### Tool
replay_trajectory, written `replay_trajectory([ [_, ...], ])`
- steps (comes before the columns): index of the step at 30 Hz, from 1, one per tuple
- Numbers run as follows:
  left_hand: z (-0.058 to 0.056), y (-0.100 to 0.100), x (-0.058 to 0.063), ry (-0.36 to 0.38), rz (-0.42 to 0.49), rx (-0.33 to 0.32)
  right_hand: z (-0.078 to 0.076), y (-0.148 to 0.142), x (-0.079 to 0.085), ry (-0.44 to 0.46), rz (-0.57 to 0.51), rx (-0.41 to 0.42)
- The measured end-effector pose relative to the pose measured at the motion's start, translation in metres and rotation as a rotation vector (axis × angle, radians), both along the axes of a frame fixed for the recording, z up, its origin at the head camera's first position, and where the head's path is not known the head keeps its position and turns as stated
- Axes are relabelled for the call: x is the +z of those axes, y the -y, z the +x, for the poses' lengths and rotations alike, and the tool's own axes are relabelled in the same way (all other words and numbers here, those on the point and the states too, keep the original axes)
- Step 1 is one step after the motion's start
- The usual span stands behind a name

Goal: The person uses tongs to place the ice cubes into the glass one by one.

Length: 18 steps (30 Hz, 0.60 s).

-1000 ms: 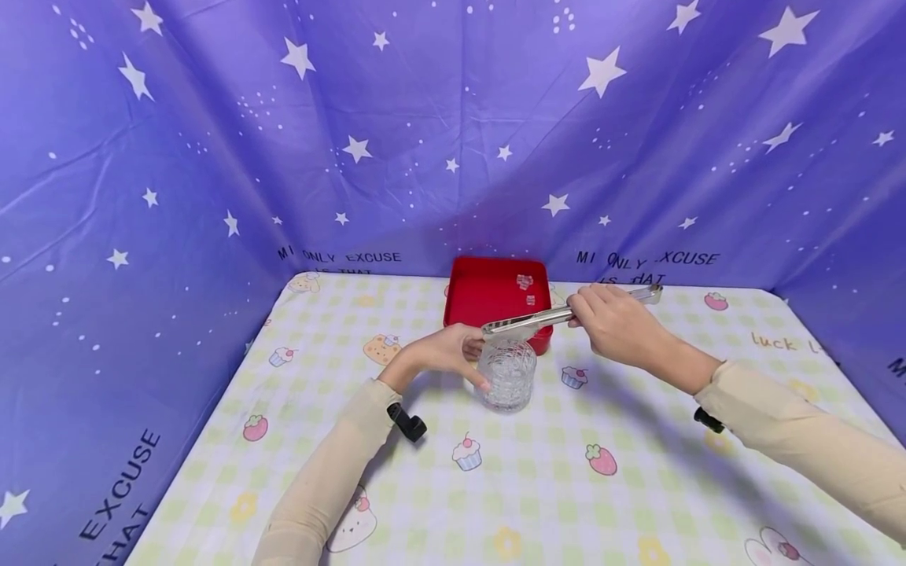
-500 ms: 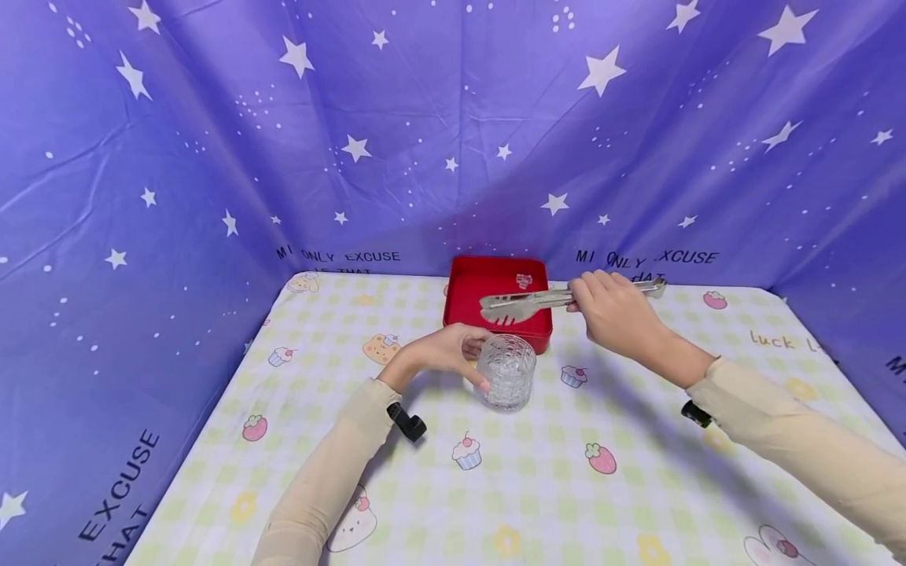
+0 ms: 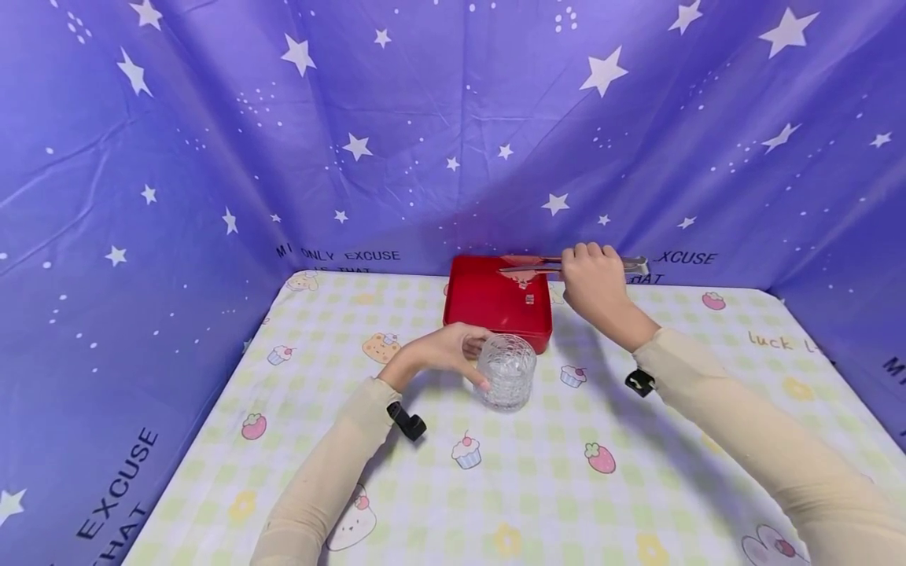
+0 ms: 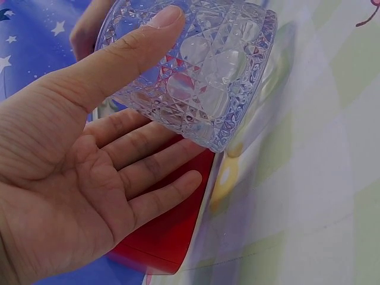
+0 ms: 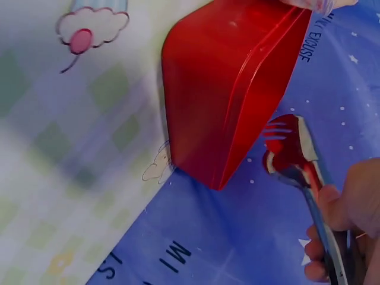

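Note:
With thumb and fingers on either side, my left hand (image 3: 447,350) holds a clear cut-glass tumbler (image 3: 506,374) upright on the table. The left wrist view shows the thumb (image 4: 127,56) across the patterned wall of the glass, fingers behind it. My right hand (image 3: 596,284) grips metal tongs (image 5: 325,231) by the middle, over the far right part of a red tray (image 3: 481,303). The tong tips are parted. Small clear cubes (image 3: 529,299) lie in the tray below and beside the tips, some partly hidden by them.
A pastel checked cloth (image 3: 538,495) with printed cupcakes and strawberries covers the table. Blue star-patterned curtain (image 3: 396,173) hangs close behind the tray and along both sides. The tray's near wall (image 3: 534,341) stands right behind the glass.
My right hand has carried the tongs from above the glass back and up to the far part of the tray, and their tips have spread. The left hand and glass have stayed put.

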<state>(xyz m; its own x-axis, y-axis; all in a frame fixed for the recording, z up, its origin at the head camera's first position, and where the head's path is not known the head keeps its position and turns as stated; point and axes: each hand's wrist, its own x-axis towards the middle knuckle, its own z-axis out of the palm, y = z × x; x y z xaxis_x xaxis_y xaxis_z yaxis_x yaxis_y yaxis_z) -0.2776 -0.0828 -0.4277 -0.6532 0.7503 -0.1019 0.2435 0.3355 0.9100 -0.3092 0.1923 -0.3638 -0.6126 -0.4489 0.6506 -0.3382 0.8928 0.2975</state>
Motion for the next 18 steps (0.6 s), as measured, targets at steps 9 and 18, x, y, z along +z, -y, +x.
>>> replay_trajectory([
  [9,-0.001,0.0,-0.001,-0.008,0.004,0.0,-0.017,0.016,-0.006,0.092,-0.001,-0.098],
  [18,0.0,0.0,-0.001,-0.003,0.004,-0.006,-0.027,0.022,-0.013,0.175,0.023,-0.148],
])
